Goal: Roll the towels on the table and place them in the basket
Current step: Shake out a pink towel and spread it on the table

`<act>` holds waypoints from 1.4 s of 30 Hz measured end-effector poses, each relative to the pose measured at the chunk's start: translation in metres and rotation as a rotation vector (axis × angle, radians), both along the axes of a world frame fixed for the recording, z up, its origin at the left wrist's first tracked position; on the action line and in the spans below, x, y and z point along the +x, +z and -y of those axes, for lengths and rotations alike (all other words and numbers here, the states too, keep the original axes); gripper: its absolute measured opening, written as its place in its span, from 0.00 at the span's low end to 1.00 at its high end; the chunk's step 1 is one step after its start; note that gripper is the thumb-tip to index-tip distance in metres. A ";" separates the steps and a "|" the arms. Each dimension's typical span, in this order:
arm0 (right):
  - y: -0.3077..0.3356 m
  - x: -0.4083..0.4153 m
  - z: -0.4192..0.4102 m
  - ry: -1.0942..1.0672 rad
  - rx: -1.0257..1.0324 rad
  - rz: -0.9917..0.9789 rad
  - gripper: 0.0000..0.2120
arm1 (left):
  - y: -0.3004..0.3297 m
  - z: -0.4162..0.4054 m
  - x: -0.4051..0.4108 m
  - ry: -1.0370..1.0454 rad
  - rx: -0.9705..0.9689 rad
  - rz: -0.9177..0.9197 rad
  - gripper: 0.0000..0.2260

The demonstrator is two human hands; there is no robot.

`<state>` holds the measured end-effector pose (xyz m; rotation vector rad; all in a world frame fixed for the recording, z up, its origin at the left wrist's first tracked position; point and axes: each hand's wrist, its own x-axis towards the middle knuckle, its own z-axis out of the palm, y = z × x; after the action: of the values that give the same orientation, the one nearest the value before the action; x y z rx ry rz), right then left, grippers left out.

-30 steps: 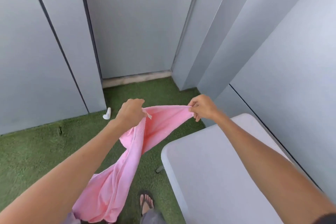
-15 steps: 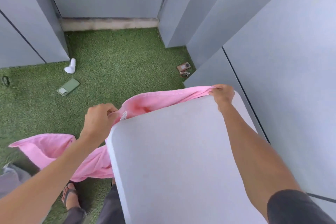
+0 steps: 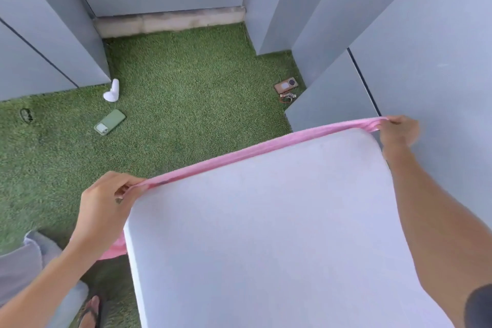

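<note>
A pink towel (image 3: 255,150) is stretched taut along the far edge of the white table (image 3: 266,234). My left hand (image 3: 106,202) pinches one corner at the table's far left corner. My right hand (image 3: 398,132) pinches the other corner at the far right corner. Most of the towel hangs behind the table edge, hidden; a bit of it shows below my left wrist. No basket is in view.
Green artificial grass (image 3: 186,104) covers the floor, enclosed by grey wall panels (image 3: 426,34). On the grass lie a green phone (image 3: 109,122), a white object (image 3: 111,90) and a brown device (image 3: 286,86). My sandalled foot (image 3: 90,309) stands left of the table.
My hands have spread further apart and pulled the towel tight along the table's far edge. The loose towel that hung at the left is now mostly hidden behind the table.
</note>
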<state>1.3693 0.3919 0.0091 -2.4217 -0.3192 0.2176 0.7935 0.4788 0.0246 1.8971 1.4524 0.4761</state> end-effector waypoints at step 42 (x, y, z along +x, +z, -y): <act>-0.024 -0.049 0.268 0.019 0.023 0.062 0.13 | -0.032 0.269 -0.060 0.468 -0.102 0.154 0.05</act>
<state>1.3208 0.1243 -0.0144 -2.4069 -0.3709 0.1465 0.7339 0.2094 -0.0077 1.4017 1.7790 0.7313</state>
